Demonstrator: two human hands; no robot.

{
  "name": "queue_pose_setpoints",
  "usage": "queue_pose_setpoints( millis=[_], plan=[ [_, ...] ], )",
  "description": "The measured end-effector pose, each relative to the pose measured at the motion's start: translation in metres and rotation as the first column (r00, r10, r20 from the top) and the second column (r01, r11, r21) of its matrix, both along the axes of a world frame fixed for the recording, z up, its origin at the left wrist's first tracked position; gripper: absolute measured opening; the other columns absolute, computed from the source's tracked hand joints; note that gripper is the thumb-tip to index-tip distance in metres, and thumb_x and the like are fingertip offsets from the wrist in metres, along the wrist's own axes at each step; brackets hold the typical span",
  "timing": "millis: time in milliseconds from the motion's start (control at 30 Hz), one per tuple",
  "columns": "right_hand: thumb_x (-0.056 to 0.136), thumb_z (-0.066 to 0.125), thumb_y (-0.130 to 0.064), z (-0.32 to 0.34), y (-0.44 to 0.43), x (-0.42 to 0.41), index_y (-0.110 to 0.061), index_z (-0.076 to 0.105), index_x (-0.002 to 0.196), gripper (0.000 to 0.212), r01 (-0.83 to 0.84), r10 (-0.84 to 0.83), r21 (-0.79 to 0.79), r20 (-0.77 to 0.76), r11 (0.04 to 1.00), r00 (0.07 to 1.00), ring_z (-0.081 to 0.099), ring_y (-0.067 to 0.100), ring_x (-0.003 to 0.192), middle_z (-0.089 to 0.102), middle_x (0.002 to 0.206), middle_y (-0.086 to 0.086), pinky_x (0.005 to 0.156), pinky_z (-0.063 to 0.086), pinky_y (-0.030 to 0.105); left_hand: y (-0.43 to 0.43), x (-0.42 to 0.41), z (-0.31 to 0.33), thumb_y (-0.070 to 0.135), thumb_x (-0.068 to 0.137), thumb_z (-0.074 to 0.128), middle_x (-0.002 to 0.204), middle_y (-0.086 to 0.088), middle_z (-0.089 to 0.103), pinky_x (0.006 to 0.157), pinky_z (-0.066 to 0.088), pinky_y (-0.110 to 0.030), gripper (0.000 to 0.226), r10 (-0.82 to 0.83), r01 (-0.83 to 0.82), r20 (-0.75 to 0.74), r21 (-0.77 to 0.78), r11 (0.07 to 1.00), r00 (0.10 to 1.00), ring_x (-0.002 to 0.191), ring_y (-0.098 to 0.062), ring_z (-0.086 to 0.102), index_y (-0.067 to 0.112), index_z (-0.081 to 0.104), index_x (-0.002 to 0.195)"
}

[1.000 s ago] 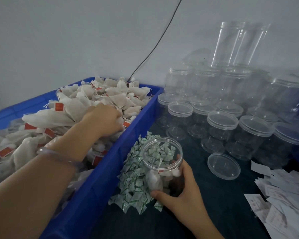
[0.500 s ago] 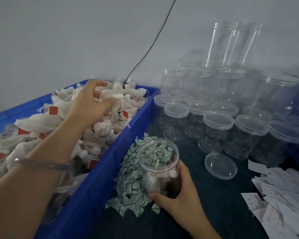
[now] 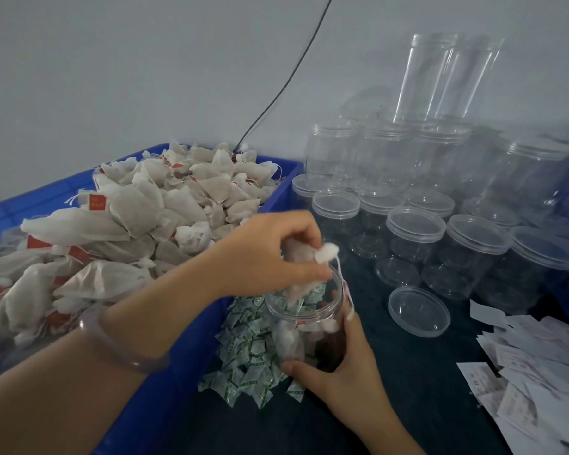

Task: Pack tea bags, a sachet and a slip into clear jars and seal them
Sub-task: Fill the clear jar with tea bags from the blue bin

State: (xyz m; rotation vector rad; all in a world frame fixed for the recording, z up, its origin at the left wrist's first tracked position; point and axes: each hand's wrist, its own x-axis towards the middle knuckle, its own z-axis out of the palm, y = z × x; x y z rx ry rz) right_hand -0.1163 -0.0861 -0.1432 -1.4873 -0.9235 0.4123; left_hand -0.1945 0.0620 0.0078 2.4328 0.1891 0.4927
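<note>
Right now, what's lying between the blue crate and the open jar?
A heap of small green-and-white sachets on the dark table, between the blue crate and the open jar, seen in the head view.

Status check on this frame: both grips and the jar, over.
Status: left grip pinches tea bags above open jar; right grip holds jar, bags already inside; loose lid lies to its right, mouth unblocked.
</note>
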Motion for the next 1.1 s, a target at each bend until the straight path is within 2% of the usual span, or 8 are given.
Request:
queue_pose_setpoints(
  millis=[100,267,367,467,667,800,900,1100],
  plan=[
    [0.053,0.090,-0.032,0.002,0.000,0.000,-0.060,0.034,0.131,0.100,0.008,-0.008,0.000,-0.014,1.000,1.000,0.056,-0.002,0.117,0.055,0.126,-0.026,0.085,0.046,0.008,-0.002,0.000,-0.007,0.032,0.080,0.074,0.086,0.018,0.063,0.075,0.037,-0.003,0.016,-0.021,0.027,-0.066,0.102,0.994,0.998,0.081,0.014,0.053,0.027,0.060,0.087],
    [0.051,0.091,-0.030,0.001,-0.002,0.000,-0.043,0.037,0.140,0.105,-0.014,0.014,-0.005,-0.045,1.000,0.999,0.055,-0.002,0.119,0.055,0.130,-0.022,0.088,0.048,0.011,0.003,0.004,-0.011,0.023,0.087,0.067,0.092,0.018,0.065,0.083,0.038,-0.008,0.013,-0.002,0.022,-0.116,0.174,0.984,0.993,0.094,0.005,0.054,0.029,0.059,0.093],
    [0.052,0.091,-0.029,0.000,-0.002,0.001,-0.039,0.037,0.142,0.105,-0.025,0.024,-0.008,-0.040,1.000,0.999,0.054,0.003,0.122,0.055,0.134,-0.016,0.096,0.049,0.021,0.016,0.003,-0.006,0.018,0.088,0.064,0.093,0.023,0.060,0.080,0.034,0.000,0.012,0.107,-0.111,0.030,0.188,0.976,0.994,0.091,0.006,0.054,0.026,0.061,0.097],
    [0.052,0.091,-0.030,0.000,-0.002,0.001,-0.043,0.035,0.141,0.106,-0.020,0.020,-0.004,-0.041,1.000,0.999,0.053,0.004,0.124,0.054,0.136,-0.017,0.097,0.050,0.023,0.047,-0.001,0.000,0.013,0.091,0.059,0.104,0.009,0.062,0.085,0.035,-0.013,0.019,0.345,-0.372,0.142,0.300,0.878,0.928,0.097,-0.006,0.054,0.015,0.066,0.108],
    [0.051,0.091,-0.035,-0.001,-0.003,0.001,-0.053,0.034,0.137,0.105,-0.006,0.006,-0.009,-0.049,1.000,0.999,0.051,-0.003,0.122,0.052,0.135,-0.025,0.089,0.047,0.010,0.094,-0.015,-0.012,0.020,0.089,0.060,0.130,-0.005,0.056,0.098,0.046,-0.037,0.043,0.644,-0.420,-0.337,0.538,0.731,0.687,0.113,-0.022,0.054,0.018,0.053,0.132],
    [0.051,0.092,-0.035,-0.002,-0.004,0.002,-0.054,0.034,0.136,0.105,-0.002,0.002,-0.008,-0.054,1.000,0.999,0.051,-0.005,0.122,0.051,0.134,-0.027,0.087,0.046,0.008,0.094,-0.010,-0.012,0.012,0.091,0.057,0.128,-0.005,0.058,0.095,0.048,-0.037,0.038,0.688,-0.484,-0.249,0.551,0.680,0.682,0.109,-0.022,0.056,0.020,0.057,0.128],
    [0.050,0.092,-0.035,-0.002,-0.004,0.002,-0.057,0.035,0.134,0.104,0.005,-0.005,-0.004,-0.055,1.000,0.998,0.051,-0.005,0.120,0.052,0.133,-0.027,0.085,0.046,0.007,0.093,-0.009,-0.012,0.013,0.096,0.051,0.118,-0.004,0.061,0.086,0.047,-0.031,0.026,0.639,-0.558,-0.072,0.419,0.716,0.766,0.100,-0.018,0.057,0.016,0.061,0.119],
    [0.051,0.091,-0.035,-0.001,-0.003,0.001,-0.048,0.035,0.140,0.105,-0.007,0.007,-0.006,-0.037,1.000,0.999,0.052,-0.001,0.123,0.051,0.136,-0.024,0.092,0.048,0.013,0.066,-0.009,0.004,0.017,0.101,0.045,0.106,0.010,0.054,0.051,0.053,-0.019,0.023,0.452,-0.397,0.100,-0.337,0.854,0.887,0.065,-0.011,0.068,0.019,0.061,0.117]
  ],
)
